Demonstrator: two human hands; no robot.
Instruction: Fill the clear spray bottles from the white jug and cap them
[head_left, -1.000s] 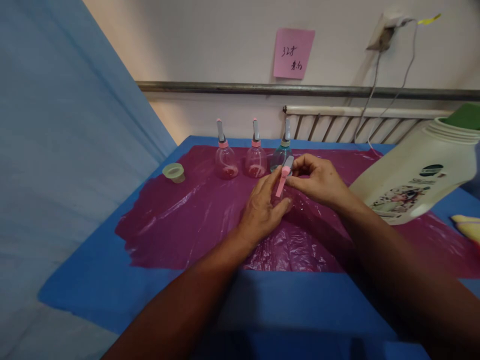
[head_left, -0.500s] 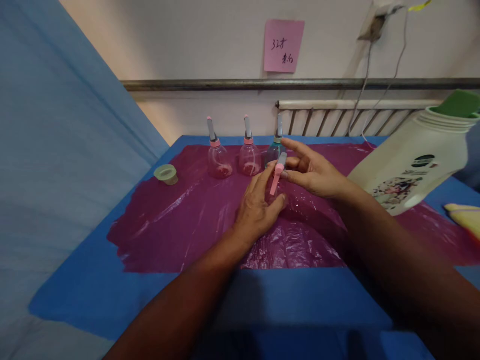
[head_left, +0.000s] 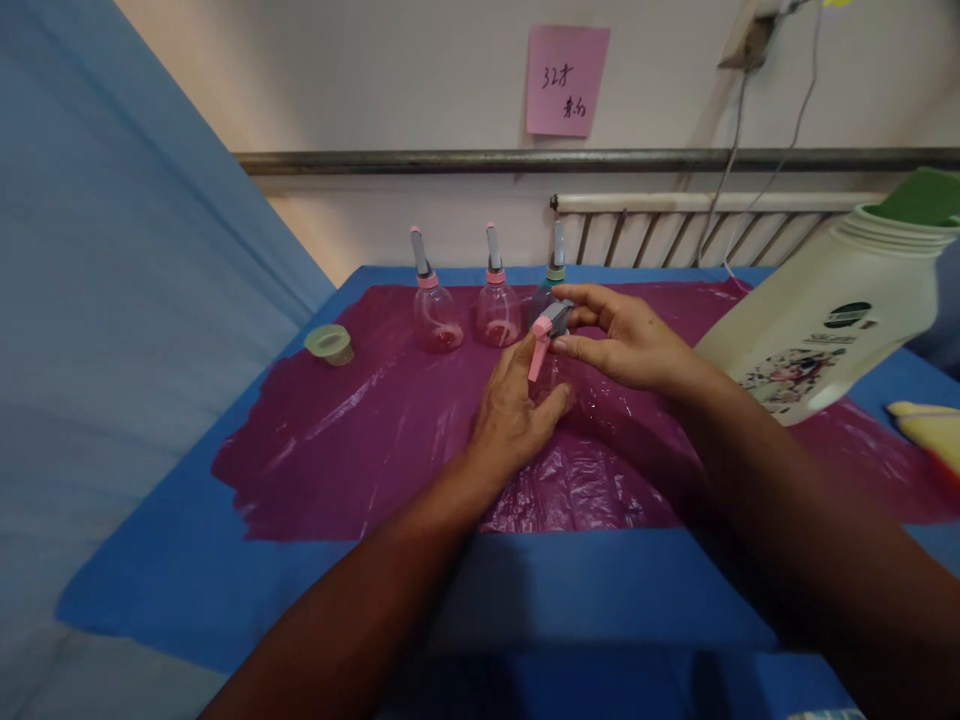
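My left hand [head_left: 514, 415] wraps round a small clear bottle [head_left: 555, 385] that stands on the magenta plastic sheet [head_left: 360, 430]; most of the bottle is hidden by the fingers. My right hand [head_left: 622, 335] pinches the bottle's pink and grey spray head [head_left: 546, 332] from the right, thumb and fingers closed on its top. Behind the hands stand three similar small bottles: two with pink collars [head_left: 433, 310] [head_left: 498, 305] and one with a green collar [head_left: 555, 265], partly hidden by my right hand.
A large white jug [head_left: 825, 310] with a green cap leans at the right. A pale green cup [head_left: 328, 344] sits on the left of the blue table cover [head_left: 187, 560]. A yellow cloth [head_left: 926, 430] lies at the right edge. Blue fabric hangs left.
My right hand's fingers, spread half a second ago, have closed again on the spray head. The head has tilted and shifted slightly left. The left hand has stayed on the bottle.
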